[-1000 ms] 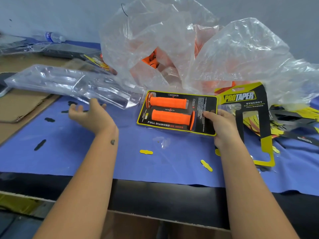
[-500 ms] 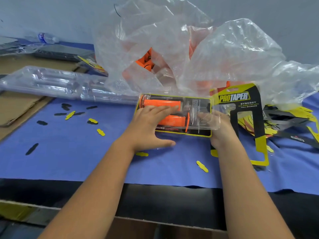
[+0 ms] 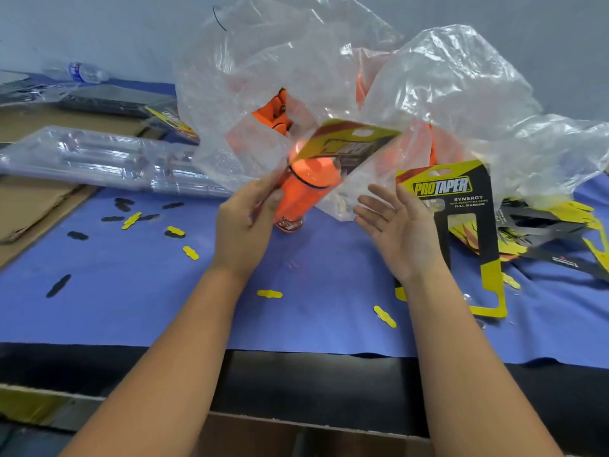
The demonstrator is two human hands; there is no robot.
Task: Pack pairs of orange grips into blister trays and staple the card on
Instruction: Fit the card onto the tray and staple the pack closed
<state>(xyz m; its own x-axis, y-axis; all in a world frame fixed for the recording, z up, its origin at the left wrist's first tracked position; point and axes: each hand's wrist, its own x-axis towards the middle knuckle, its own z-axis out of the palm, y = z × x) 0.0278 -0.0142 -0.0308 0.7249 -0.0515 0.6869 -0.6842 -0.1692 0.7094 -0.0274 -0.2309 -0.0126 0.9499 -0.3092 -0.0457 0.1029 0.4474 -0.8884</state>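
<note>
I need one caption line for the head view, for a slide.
Left hand lifts the blister pack of orange grips; right hand open beside it.

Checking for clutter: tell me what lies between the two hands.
Head view: the blister pack, gripped by the left hand; the right hand is open beside it.

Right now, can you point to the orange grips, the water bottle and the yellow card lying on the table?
orange grips (image 3: 298, 196), head view, on the orange side below the black ring.
water bottle (image 3: 86, 72), head view, on its clear body.
yellow card (image 3: 441, 186), head view, on the printed name.
</note>
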